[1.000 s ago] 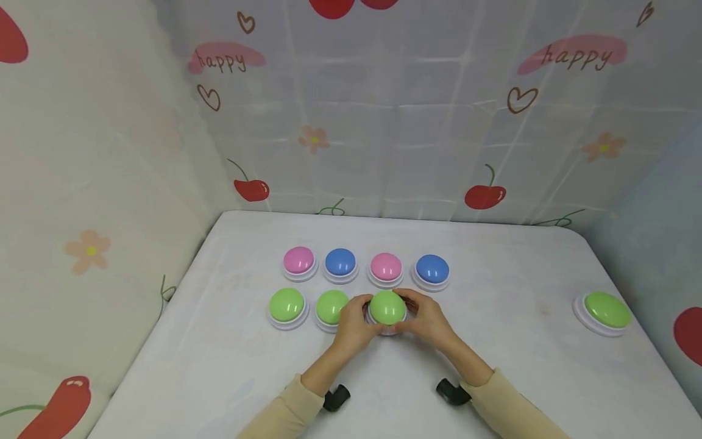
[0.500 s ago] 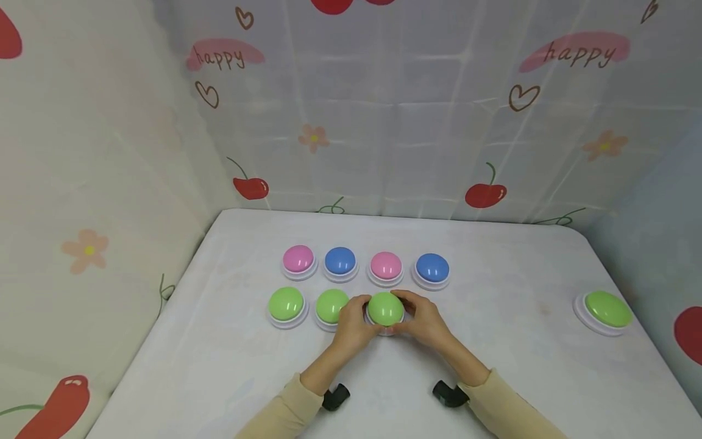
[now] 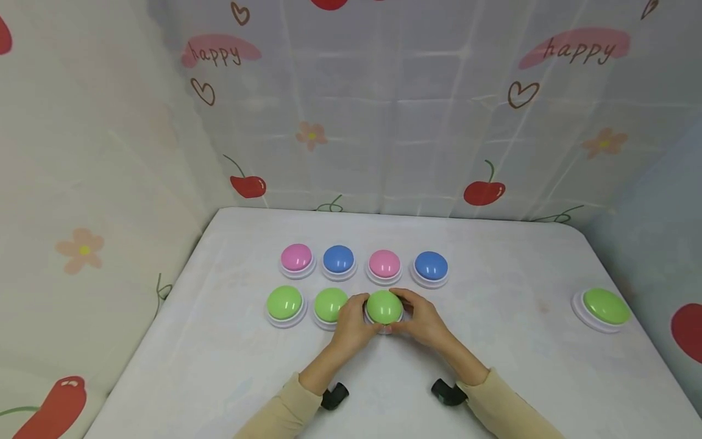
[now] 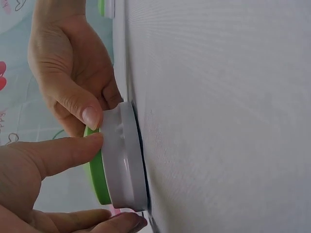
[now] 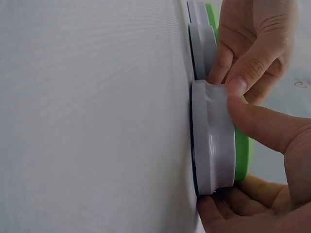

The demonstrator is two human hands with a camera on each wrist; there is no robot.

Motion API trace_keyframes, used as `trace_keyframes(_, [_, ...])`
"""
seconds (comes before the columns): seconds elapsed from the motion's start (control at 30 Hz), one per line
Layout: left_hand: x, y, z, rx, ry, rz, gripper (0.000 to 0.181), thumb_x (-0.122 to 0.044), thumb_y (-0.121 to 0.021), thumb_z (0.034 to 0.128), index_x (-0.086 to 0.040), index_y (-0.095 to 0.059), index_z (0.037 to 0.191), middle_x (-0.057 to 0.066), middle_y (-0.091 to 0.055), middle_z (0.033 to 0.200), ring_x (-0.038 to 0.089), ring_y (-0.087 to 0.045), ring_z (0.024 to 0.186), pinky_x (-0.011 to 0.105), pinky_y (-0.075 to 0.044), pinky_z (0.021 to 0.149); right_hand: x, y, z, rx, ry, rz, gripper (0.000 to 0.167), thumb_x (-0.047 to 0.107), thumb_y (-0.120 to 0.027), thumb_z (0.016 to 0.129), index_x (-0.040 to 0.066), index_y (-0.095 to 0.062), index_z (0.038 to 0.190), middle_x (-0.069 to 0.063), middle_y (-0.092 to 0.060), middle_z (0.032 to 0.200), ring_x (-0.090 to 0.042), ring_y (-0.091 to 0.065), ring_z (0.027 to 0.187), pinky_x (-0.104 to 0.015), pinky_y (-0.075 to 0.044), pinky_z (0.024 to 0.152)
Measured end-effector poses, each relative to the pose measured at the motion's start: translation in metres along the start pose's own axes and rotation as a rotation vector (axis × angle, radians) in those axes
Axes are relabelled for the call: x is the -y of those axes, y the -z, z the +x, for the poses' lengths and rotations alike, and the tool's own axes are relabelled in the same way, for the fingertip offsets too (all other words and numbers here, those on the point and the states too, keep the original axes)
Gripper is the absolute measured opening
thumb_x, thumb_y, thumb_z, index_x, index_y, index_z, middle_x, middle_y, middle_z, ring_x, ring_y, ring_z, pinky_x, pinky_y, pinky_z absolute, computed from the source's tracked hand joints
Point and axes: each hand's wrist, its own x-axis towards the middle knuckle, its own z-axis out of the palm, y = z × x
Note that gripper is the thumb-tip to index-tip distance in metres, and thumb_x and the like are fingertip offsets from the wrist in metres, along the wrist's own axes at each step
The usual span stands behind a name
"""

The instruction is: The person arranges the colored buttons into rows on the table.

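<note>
Both hands hold one green push button (image 3: 384, 306) with a white round base, at the right end of the front row. My left hand (image 3: 352, 328) grips its left side, and my right hand (image 3: 423, 320) grips its right side. In the left wrist view the white base (image 4: 124, 160) stands against the tabletop, thumbs meeting at its near edge. The right wrist view shows the same base (image 5: 212, 141) at the table, with fingers curled round its far side. Left of it sits another green button (image 3: 329, 304), partly hidden by my left hand, then a further green button (image 3: 284, 303).
Behind, a row holds a pink button (image 3: 296, 258), a blue button (image 3: 338, 259), a second pink button (image 3: 384, 264) and a second blue button (image 3: 431, 266). One more green button (image 3: 607, 306) lies near the right edge of the white table (image 3: 504, 341). Printed curtains enclose the back and sides.
The held green button has shifted very slightly left, with my right hand moving along with it. Both hands keep their hold; the whole view has drifted a little. The other buttons stay in place.
</note>
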Motion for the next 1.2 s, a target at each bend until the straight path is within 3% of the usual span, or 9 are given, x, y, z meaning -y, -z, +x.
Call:
trace_keyframes(0.17, [-0.008, 0.002, -0.004, -0.038, -0.072, 0.026, 0.077, -0.003, -0.084, 0.0689, 0.009, -0.047, 0.135, 0.025, -0.053, 0.135, 0.041, -0.05, 0.127, 0.051, -0.041, 0.109, 0.005, 0.007, -0.007, -0.013, -0.03, -0.052, 0.087, 0.011, -0.089, 0.066, 0.005, -0.047, 0.142, -0.018, -0.051, 0.144, -0.037, -0.049, 0.132, -0.045, -0.044, 0.108])
trace_keyframes(0.33, [-0.025, 0.009, -0.012, -0.076, -0.174, -0.009, 0.071, -0.007, -0.084, 0.0729, 0.004, -0.051, 0.135, 0.018, -0.056, 0.135, 0.035, -0.054, 0.125, 0.048, -0.046, 0.105, 0.005, 0.029, -0.019, -0.022, 0.02, -0.005, 0.08, 0.012, -0.087, 0.071, 0.002, -0.049, 0.14, -0.02, -0.05, 0.144, -0.04, -0.047, 0.134, -0.045, -0.042, 0.108])
trace_keyframes(0.53, [-0.047, 0.007, -0.019, 0.063, -0.22, -0.142, 0.063, -0.012, -0.079, 0.0803, -0.001, -0.052, 0.136, 0.013, -0.056, 0.136, 0.03, -0.059, 0.118, 0.039, -0.054, 0.096, -0.018, 0.086, -0.041, -0.177, 0.009, 0.019, 0.072, 0.015, -0.082, 0.078, -0.003, -0.048, 0.139, -0.023, -0.049, 0.144, -0.04, -0.045, 0.134, -0.045, -0.039, 0.109])
trace_keyframes(0.57, [-0.049, 0.004, -0.019, 0.093, -0.221, -0.157, 0.063, -0.013, -0.079, 0.081, -0.002, -0.052, 0.137, 0.012, -0.056, 0.136, 0.03, -0.058, 0.119, 0.037, -0.054, 0.096, -0.025, 0.096, -0.046, -0.24, -0.022, 0.012, 0.071, 0.016, -0.082, 0.079, -0.002, -0.048, 0.139, -0.022, -0.049, 0.144, -0.038, -0.045, 0.135, -0.039, -0.04, 0.11])
trace_keyframes(0.7, [-0.055, -0.007, -0.023, 0.179, -0.233, -0.193, 0.062, -0.013, -0.079, 0.0814, -0.004, -0.052, 0.137, 0.01, -0.057, 0.135, 0.028, -0.056, 0.121, 0.029, -0.054, 0.095, -0.052, 0.145, -0.065, -0.464, -0.174, 0.0, 0.075, 0.02, -0.078, 0.084, 0.001, -0.041, 0.146, -0.02, -0.041, 0.151, -0.038, -0.039, 0.139, -0.04, -0.035, 0.114])
trace_keyframes(0.8, [-0.058, -0.016, -0.025, 0.222, -0.245, -0.21, 0.062, -0.013, -0.079, 0.0811, -0.004, -0.053, 0.136, 0.01, -0.059, 0.132, 0.029, -0.057, 0.12, 0.026, -0.054, 0.093, -0.072, 0.181, -0.078, -0.623, -0.33, -0.012, 0.08, 0.028, -0.075, 0.086, 0.01, -0.033, 0.152, -0.014, -0.031, 0.158, -0.038, -0.033, 0.143, -0.049, -0.03, 0.116])
trace_keyframes(0.93, [-0.062, -0.025, -0.027, 0.29, -0.236, -0.238, 0.063, -0.014, -0.078, 0.0818, -0.004, -0.052, 0.138, 0.012, -0.058, 0.133, 0.029, -0.057, 0.12, 0.022, -0.053, 0.093, -0.101, 0.22, -0.091, -0.787, -0.518, 0.007, 0.082, 0.032, -0.074, 0.086, 0.022, -0.03, 0.154, -0.004, -0.021, 0.163, -0.032, -0.023, 0.149, -0.049, -0.024, 0.12])
trace_keyframes(1.07, [-0.065, -0.034, -0.027, 0.346, -0.23, -0.268, 0.064, -0.014, -0.078, 0.0827, -0.003, -0.05, 0.139, 0.015, -0.057, 0.134, 0.029, -0.058, 0.121, 0.02, -0.052, 0.095, -0.126, 0.245, -0.103, -0.836, -0.609, 0.025, 0.083, 0.034, -0.072, 0.087, 0.023, -0.027, 0.155, -0.001, -0.018, 0.164, -0.027, -0.018, 0.151, -0.048, -0.022, 0.122])
trace_keyframes(1.2, [-0.068, -0.039, -0.026, 0.363, -0.229, -0.281, 0.064, -0.014, -0.078, 0.0824, -0.003, -0.05, 0.139, 0.016, -0.057, 0.134, 0.028, -0.059, 0.12, 0.019, -0.052, 0.095, -0.14, 0.254, -0.11, -0.798, -0.666, 0.082, 0.088, 0.038, -0.07, 0.087, 0.026, -0.019, 0.157, 0.0, -0.012, 0.165, -0.026, -0.012, 0.152, -0.049, -0.02, 0.122])
